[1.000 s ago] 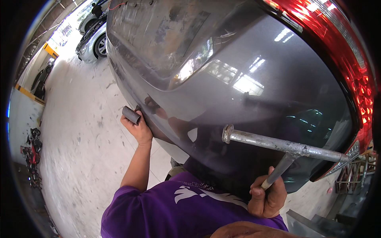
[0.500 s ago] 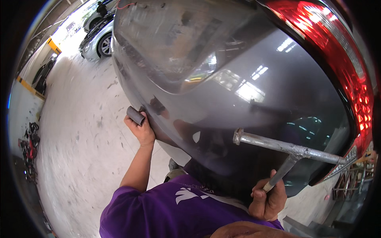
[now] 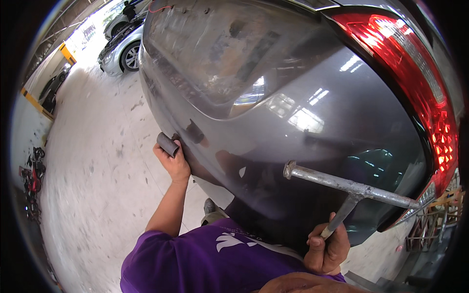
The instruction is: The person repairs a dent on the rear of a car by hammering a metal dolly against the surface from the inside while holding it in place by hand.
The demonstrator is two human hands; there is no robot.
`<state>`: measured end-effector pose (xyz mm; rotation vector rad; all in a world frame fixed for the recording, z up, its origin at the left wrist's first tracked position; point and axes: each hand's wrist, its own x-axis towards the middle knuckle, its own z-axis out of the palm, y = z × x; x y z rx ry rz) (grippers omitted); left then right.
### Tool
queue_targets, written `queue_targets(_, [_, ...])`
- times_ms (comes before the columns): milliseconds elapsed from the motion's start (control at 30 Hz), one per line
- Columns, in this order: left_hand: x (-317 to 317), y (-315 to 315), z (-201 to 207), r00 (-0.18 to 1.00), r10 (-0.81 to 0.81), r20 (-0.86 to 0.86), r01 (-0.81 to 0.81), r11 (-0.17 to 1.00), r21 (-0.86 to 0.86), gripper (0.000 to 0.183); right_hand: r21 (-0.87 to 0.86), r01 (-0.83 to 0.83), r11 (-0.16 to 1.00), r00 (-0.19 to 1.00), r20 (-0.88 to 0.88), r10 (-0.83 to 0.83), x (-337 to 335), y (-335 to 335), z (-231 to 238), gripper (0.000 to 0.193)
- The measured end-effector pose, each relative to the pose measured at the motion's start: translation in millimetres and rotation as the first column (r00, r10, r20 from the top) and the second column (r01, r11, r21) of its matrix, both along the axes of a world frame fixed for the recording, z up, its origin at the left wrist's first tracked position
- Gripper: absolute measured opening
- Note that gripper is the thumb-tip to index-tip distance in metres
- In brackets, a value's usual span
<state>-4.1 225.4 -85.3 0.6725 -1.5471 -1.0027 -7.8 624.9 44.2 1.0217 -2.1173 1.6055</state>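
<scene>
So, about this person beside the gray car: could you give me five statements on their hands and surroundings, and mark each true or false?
1. The right hand holds a T-shaped metal tool by its stem. True.
2. The left hand is empty. False: the left hand holds a dark cylinder.
3. A red tail light sits at the right of the gray car body. True.
4. The person's shirt is green. False: the shirt is purple.
5. A silver car stands in the background at upper left. True.
</scene>
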Motion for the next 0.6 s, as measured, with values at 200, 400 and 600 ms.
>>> queue_targets(200, [1,-7,-10,1.0,0.01,0.012,-0.01,1.0,0.025,0.039,0.006,-0.051,0.999,0.998,-0.022,0.051,-5,2,3,0.051])
queue_targets(400, [2,-9,-12,0.999,0.028,0.026,-0.026,0.997,-0.076,0.033,0.078,-0.045,0.996,0.999,-0.021,0.047,-3,7,6,0.045])
queue_targets(600, [0,-14,-15,0.998,-0.037,-0.057,0.035,0.999,-0.041,0.028,0.134,-0.013,0.991,0.995,-0.095,0.026,-7,7,10,0.048])
